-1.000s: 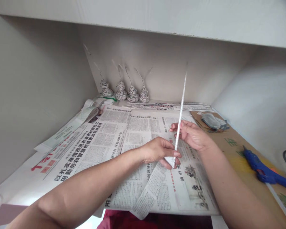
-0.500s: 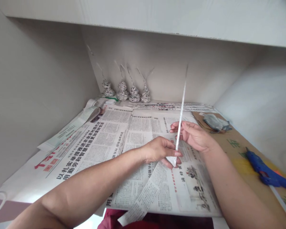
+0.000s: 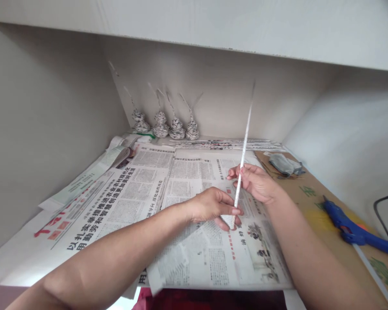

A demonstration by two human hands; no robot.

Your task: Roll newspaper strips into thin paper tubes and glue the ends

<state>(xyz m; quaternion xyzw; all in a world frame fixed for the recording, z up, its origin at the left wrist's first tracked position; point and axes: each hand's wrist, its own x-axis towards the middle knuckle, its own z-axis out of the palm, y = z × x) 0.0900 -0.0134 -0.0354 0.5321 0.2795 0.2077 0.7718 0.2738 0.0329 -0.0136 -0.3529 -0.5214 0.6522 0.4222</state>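
Note:
A thin rolled paper tube (image 3: 246,144) stands nearly upright between my hands, its tip fading to a fine blurred end. My left hand (image 3: 215,206) pinches its lower end, where a strip of newspaper (image 3: 171,260) runs off to the lower left, blurred. My right hand (image 3: 254,181) is higher up, thumb and forefinger closed on the tube's shaft, with the other fingers loosely curled. Beneath both hands lie spread newspaper sheets (image 3: 148,176).
Several woven paper gourd shapes (image 3: 177,129) stand along the back wall. Beside them lies a bundle of paper sticks (image 3: 226,145). On the right, a cardboard sheet (image 3: 297,202) carries a blue glue gun (image 3: 345,226) and a crumpled grey cloth-like thing (image 3: 284,164).
My right thumb and forefinger have closed on the tube's shaft. The paper strip has swung left and blurred. The whole view has shifted slightly.

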